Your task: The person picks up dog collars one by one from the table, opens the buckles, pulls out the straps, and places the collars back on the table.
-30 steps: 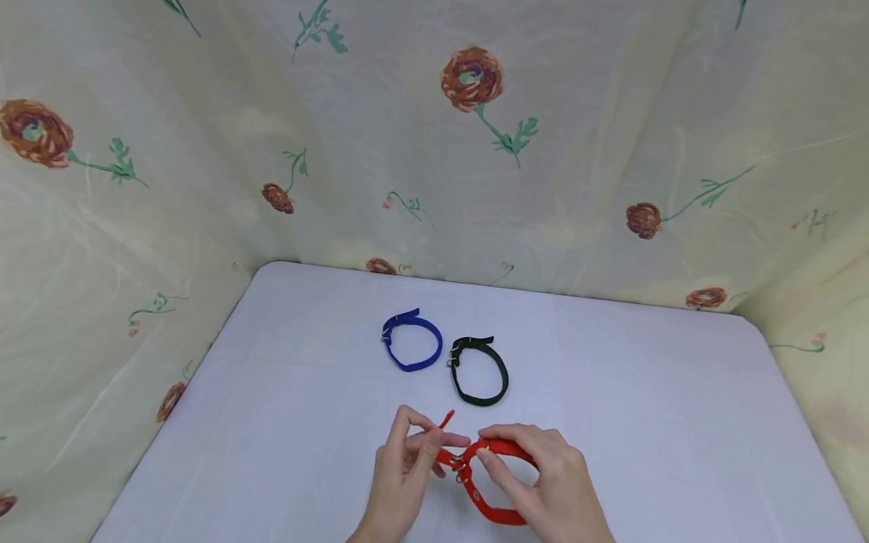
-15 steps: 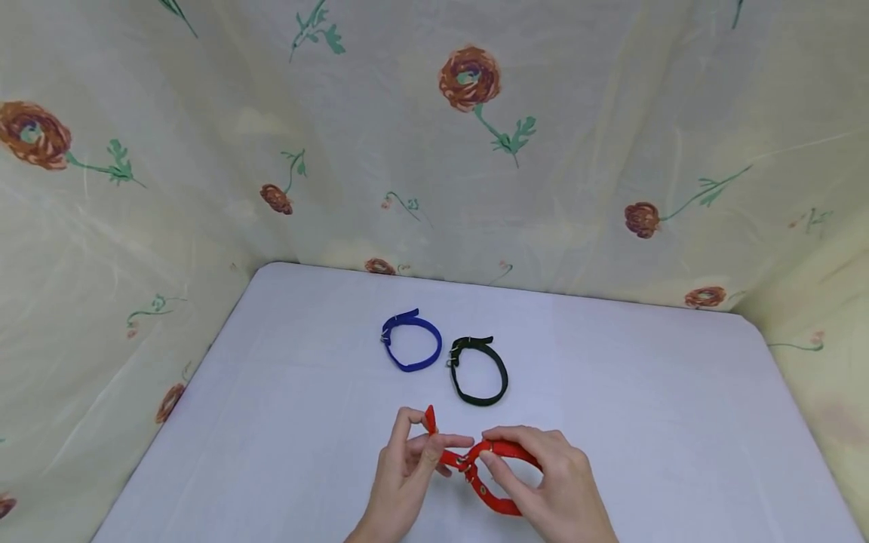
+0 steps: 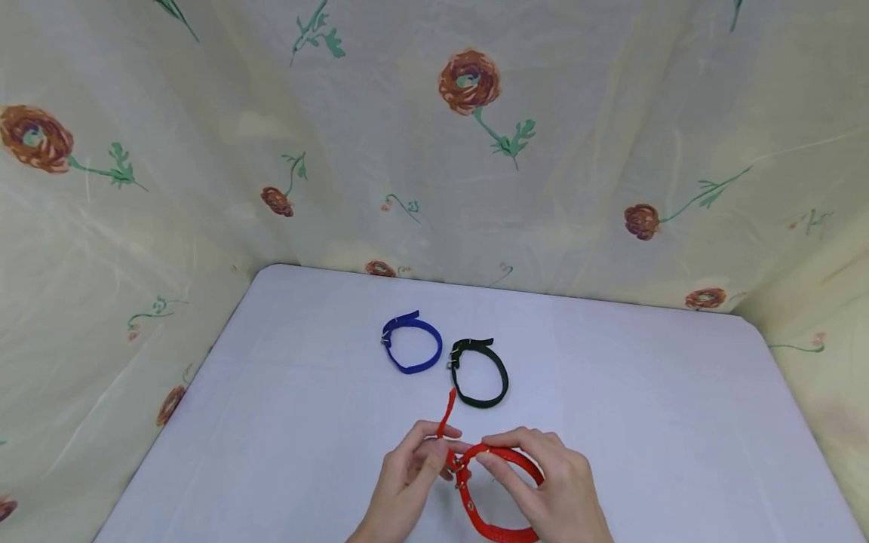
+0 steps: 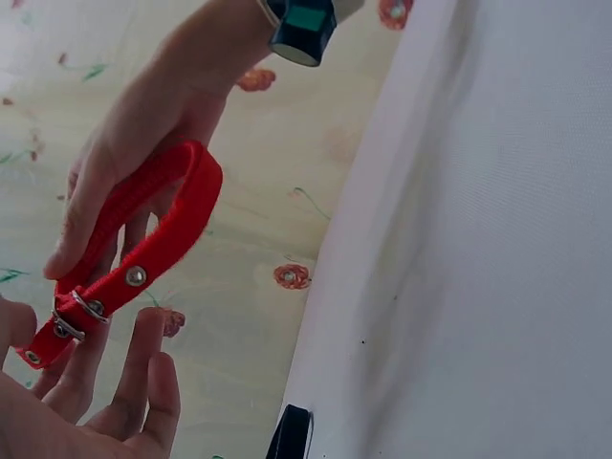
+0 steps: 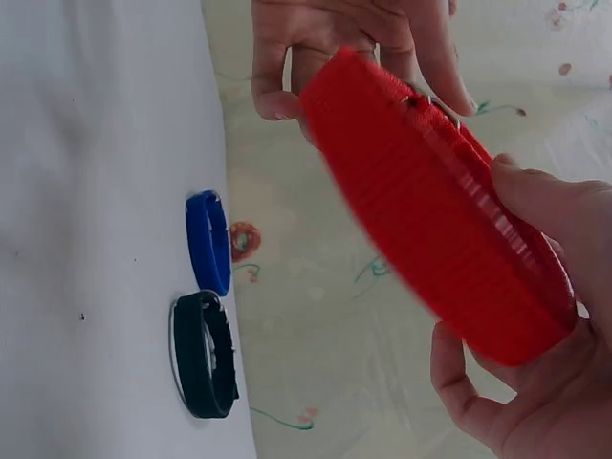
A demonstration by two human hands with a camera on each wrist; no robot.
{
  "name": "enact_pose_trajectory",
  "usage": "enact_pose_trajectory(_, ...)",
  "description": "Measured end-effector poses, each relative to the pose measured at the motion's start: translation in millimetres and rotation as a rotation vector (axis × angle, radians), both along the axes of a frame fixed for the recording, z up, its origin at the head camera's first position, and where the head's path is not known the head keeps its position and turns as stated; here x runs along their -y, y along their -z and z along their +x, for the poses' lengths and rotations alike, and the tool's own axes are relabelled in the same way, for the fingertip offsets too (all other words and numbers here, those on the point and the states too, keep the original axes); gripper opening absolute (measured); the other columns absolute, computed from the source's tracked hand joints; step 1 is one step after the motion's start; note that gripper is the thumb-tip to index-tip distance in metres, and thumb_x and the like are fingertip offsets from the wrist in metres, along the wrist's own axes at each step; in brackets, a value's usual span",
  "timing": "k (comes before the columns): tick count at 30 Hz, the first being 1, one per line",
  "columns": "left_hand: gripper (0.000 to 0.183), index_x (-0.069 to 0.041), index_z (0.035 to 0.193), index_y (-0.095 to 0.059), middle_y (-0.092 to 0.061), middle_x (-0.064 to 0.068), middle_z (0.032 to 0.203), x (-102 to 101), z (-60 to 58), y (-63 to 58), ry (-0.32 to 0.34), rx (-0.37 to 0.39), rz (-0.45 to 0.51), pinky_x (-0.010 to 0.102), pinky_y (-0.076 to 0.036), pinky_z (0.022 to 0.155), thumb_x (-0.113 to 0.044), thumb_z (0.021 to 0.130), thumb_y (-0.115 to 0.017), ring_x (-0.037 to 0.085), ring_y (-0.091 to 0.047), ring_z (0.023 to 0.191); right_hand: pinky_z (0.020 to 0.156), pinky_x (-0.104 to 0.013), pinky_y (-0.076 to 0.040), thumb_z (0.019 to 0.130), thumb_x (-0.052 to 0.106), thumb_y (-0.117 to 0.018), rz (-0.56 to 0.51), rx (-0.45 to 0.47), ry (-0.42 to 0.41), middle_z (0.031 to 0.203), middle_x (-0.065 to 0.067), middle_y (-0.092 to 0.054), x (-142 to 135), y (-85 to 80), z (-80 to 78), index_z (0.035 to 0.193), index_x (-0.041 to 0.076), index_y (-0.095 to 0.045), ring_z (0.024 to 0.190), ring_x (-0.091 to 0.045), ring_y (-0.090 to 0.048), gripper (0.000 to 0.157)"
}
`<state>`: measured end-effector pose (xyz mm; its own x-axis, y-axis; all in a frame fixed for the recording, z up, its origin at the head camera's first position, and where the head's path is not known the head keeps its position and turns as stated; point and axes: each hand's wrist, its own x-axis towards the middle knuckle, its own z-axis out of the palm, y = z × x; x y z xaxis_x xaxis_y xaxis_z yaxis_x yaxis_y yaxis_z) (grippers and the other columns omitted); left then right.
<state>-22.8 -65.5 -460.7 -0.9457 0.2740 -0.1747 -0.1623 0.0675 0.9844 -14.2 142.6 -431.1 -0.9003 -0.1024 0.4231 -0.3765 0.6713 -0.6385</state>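
Note:
A red collar (image 3: 497, 532) is held up in a loop above the front of the table. Its metal buckle (image 4: 81, 311) and an eyelet (image 4: 136, 276) show in the left wrist view. My left hand (image 3: 403, 479) pinches the strap by the buckle, and the strap's free end (image 3: 449, 407) points upward past the fingers. My right hand (image 3: 560, 479) grips the far top side of the loop between thumb and fingers. Seen from the right wrist, the wide red band (image 5: 411, 210) hides part of both hands.
A blue collar (image 3: 435, 354) and a black collar (image 3: 504, 381) lie buckled in loops behind the hands. The table (image 3: 305, 422) has a white cover. Floral cloth (image 3: 557, 151) hangs along its back and sides.
The strap's free end first swung left, then back right and higher. The left fingers have shifted along it, closer to the buckle. The lower part of the loop has dropped toward me.

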Motion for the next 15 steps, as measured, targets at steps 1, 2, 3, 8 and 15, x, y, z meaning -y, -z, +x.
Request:
enact_pose_trajectory(1,0.038,-0.011,0.139,-0.06,-0.08,0.013,0.126,-0.5,0.2,0.3,0.001,0.001,0.001,0.022,-0.057,0.09,-0.039,0.114,-0.053,0.011,-0.074,0.095,0.07,-0.019,-0.059,0.079,0.019,-0.097,-0.001,-0.011,0.008,0.092,0.022,-0.08,0.3,0.3,0.1,0.104,0.03,-0.08,0.081,0.001,-0.07,0.032)
enact_pose_trajectory(2,0.038,-0.011,0.139,-0.061,-0.081,0.014,0.124,-1.1,0.2,0.7,0.003,0.001,0.0,0.022,-0.058,0.09,-0.038,0.113,-0.056,0.012,-0.075,0.096,0.071,-0.017,-0.059,0.078,0.018,-0.097,-0.003,-0.025,0.016,0.092,0.021,-0.08,0.6,0.6,-0.1,0.104,0.029,-0.08,0.081,0.0,-0.07,0.033)
enact_pose_trajectory(3,0.037,-0.013,0.139,-0.062,-0.081,0.013,0.123,-1.8,0.2,1.2,0.005,0.005,-0.003,0.021,-0.058,0.09,-0.038,0.112,-0.058,0.013,-0.076,0.097,0.071,-0.015,-0.058,0.078,0.016,-0.098,-0.011,-0.038,0.026,0.092,0.019,-0.081,1.1,0.8,-0.2,0.103,0.028,-0.08,0.08,-0.001,-0.071,0.033)
enact_pose_trajectory(8,0.037,-0.015,0.133,-0.064,-0.083,0.007,0.119,-3.2,0.6,4.6,0.025,0.042,0.004,0.02,-0.057,0.09,-0.041,0.107,-0.067,0.02,-0.079,0.102,0.072,-0.01,-0.056,0.077,0.012,-0.097,-0.059,-0.059,0.058,0.092,0.016,-0.081,3.9,1.1,0.1,0.102,0.023,-0.079,0.079,-0.002,-0.072,0.033)
enact_pose_trajectory(15,0.04,-0.011,0.136,-0.064,-0.081,0.017,0.115,0.9,1.5,6.0,-0.044,0.032,0.012,0.021,-0.057,0.088,-0.036,0.105,-0.071,0.011,-0.075,0.088,0.074,-0.025,-0.063,0.079,0.012,-0.096,-0.024,-0.019,-0.001,0.096,0.02,-0.08,4.0,3.0,0.4,0.105,0.025,-0.077,0.083,0.001,-0.071,0.034)
